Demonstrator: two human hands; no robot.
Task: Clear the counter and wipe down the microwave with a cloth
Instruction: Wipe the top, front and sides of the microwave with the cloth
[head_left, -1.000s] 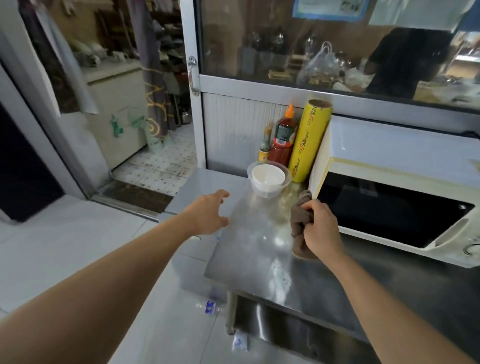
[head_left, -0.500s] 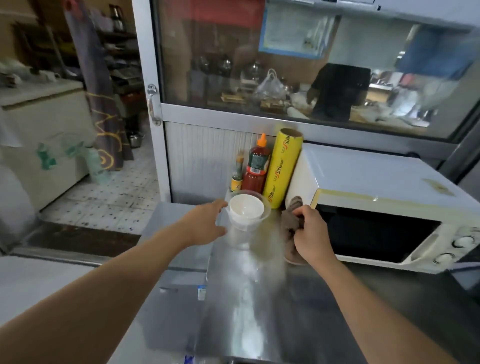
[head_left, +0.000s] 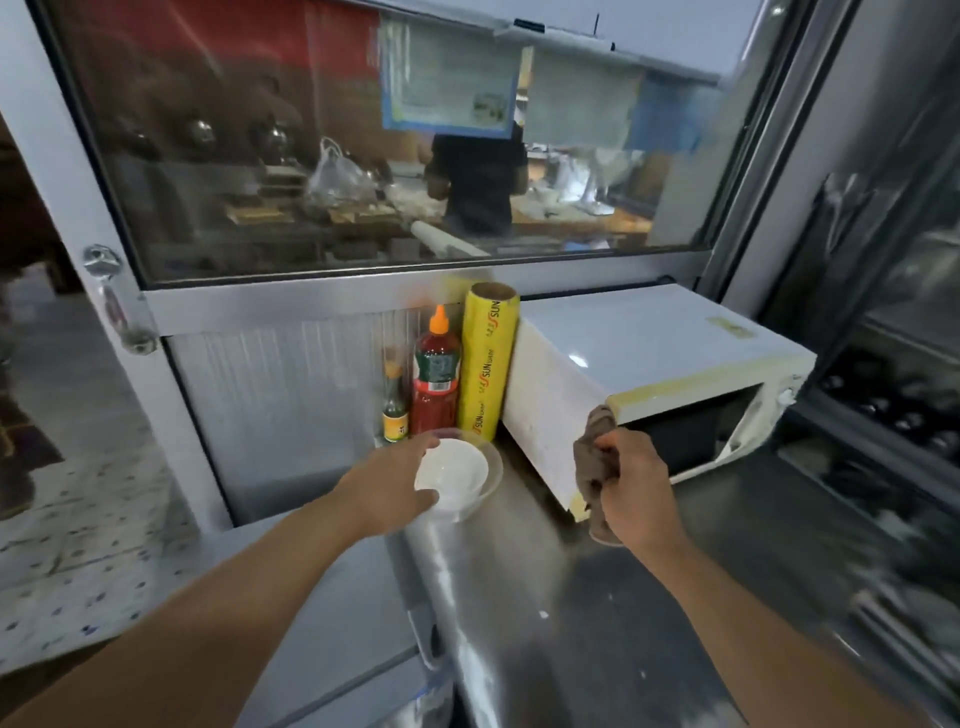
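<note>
Brown cloth (head_left: 597, 470) bunched and hanging roughly vertical, upper end level with the top front corner of the microwave (head_left: 639, 358), lower end down near the steel surface (head_left: 571, 623); pressed against or just beside the microwave's front left corner, contact not certain. Gripped in the right hand (head_left: 631, 491), fingers curled around its middle, knuckles up, forearm running in from the lower right. Microwave standing on the surface toward the rear right, long axis left to right, dark door facing front and right, white side panel facing left.

Left hand (head_left: 389, 491) reaching forward from the lower left, thumb and fingers spread around the left rim of a clear bowl (head_left: 488, 486) with a white bowl (head_left: 457, 470) nested inside; fingers at the rim, firm grip not confirmed owing to blur. Bowls sitting near the rear left corner of the surface, just left of the microwave.

Behind the bowls, along the rear edge, upright from left to right: small sauce bottle (head_left: 395, 410), red sauce bottle (head_left: 435, 379) with orange nozzle, yellow wrap roll (head_left: 488, 358) touching the microwave's side. Glass window (head_left: 363, 156) above.
</note>
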